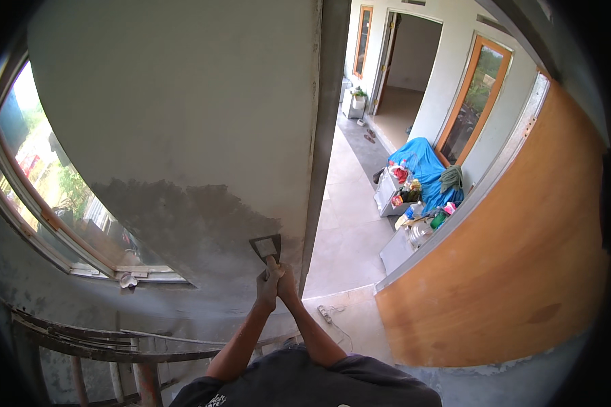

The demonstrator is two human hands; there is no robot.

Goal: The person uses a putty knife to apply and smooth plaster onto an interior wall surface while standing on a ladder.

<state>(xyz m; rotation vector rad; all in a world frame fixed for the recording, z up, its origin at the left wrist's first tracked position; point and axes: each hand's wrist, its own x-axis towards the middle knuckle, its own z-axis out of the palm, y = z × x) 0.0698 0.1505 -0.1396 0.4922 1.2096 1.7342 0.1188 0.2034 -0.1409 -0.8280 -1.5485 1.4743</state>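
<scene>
Both my arms reach forward to the grey wall (251, 102), hands close together. My left hand (267, 285) is wrapped round the handle of a wide scraper (265, 248), its thumb along the top. Its flat blade has a dark edge and a paler middle, and lies at the wall. My right hand (287, 281) is closed beside the left at the same handle; its fingers are partly hidden. Around the blade spreads a darker, damp-looking patch (183, 210) with a ragged upper edge on the lighter wall.
A window (68, 197) is at left, above a rusty metal scaffold frame (108, 349). Right of the wall edge is a doorway, with an orange wooden door (495, 251). Beyond it stand a blue tarp (421, 163) and cluttered boxes (404, 251). A power strip (324, 313) lies on the floor.
</scene>
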